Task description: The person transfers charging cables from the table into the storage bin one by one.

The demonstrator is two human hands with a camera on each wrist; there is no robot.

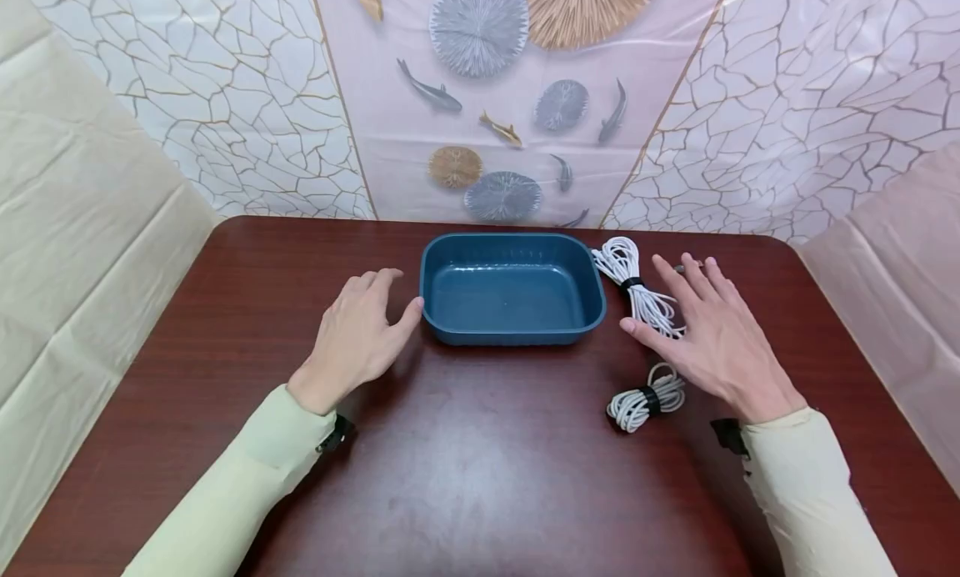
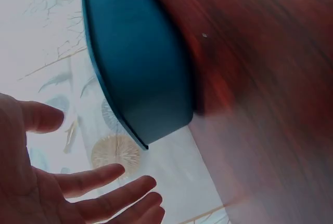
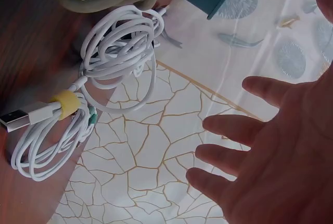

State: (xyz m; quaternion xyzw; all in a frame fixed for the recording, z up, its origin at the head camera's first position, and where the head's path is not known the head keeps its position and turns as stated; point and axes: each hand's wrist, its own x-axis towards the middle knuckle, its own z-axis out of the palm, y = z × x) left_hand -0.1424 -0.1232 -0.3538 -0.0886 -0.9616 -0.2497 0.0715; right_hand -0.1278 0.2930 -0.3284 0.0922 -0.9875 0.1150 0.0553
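Observation:
A blue rectangular basin (image 1: 513,339) sits toward the back of the table. My left hand (image 1: 356,331), fingers spread, hovers beside its left end; in the left wrist view the fingers look apart from the basin wall (image 2: 140,63). My right hand (image 1: 712,339) is held over the table's right side, fingers extended and holding nothing. Beneath and beside it lie a long white cable bundle (image 1: 633,283) with a black tie and a shorter coiled cable (image 1: 647,399), also black-tied. A white USB cable (image 3: 49,135) with a yellow tie shows in the right wrist view, mostly hidden by the hand in the head view.
The dark red wooden table (image 1: 465,469) meets a patterned cloth backdrop (image 1: 517,127) at its rear edge. Pale cloth walls (image 1: 82,252) stand along the left and right sides. The white cable bundle lies close against the basin's right end.

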